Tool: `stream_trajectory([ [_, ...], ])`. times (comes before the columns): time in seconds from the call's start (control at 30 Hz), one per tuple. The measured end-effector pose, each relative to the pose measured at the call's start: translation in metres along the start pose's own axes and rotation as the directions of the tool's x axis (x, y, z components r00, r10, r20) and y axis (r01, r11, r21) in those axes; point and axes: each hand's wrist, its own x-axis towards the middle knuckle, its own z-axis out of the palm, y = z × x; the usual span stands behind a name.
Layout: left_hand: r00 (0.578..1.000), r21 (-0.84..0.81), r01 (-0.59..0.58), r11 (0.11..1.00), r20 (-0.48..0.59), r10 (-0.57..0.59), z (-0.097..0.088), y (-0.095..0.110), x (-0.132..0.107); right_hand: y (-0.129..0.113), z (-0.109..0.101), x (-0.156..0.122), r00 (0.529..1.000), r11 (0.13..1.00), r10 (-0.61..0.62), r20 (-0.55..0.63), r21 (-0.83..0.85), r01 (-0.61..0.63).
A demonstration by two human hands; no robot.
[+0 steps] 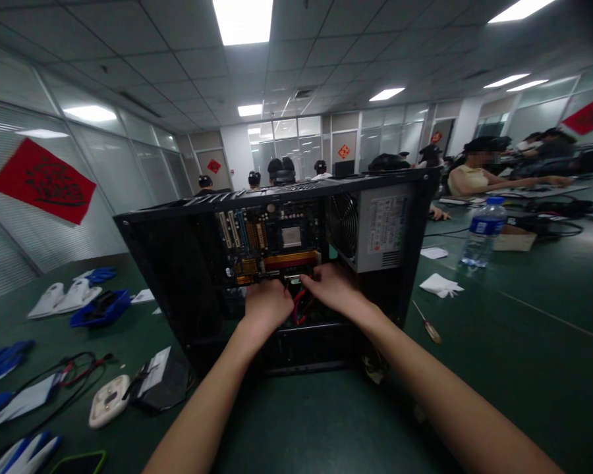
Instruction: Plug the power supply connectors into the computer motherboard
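Note:
A black computer case [161,270] stands on its side edge in front of me, its open side facing me. Inside are a motherboard [296,220] with a bare square processor [291,237] and a silver power supply [383,230] with a fan at the upper right. My left hand [269,303] is closed at the lower edge of the motherboard; its fingertips are hidden. Beside it, my right hand [336,288] has thumb and fingers pinched near a small pale part between the hands. Red and dark cables [302,306] hang just below. What either hand grips is unclear.
Left are a blue tray [100,308], gloves [66,296], a dark box-shaped part [164,378] and a white round-cornered object [109,400]. Right are a screwdriver [429,329], white paper [441,285] and a water bottle [483,234]. Another person [479,174] sits further right.

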Motion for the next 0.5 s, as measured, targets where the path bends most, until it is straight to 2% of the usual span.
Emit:
stream_trajectory([
  [0.17,0.999,0.081,-0.028,0.996,-0.014,0.030,-0.0002,0.0022,-0.0028,-0.0006,-0.0011,-0.0007,1.000,1.000,-0.014,0.014,0.009,0.013],
  [0.5,0.998,0.096,-0.066,0.993,-0.007,0.067,0.0047,0.0002,-0.0001,0.0006,0.0075,-0.0006,0.997,0.997,-0.070,-0.015,-0.028,0.070],
])
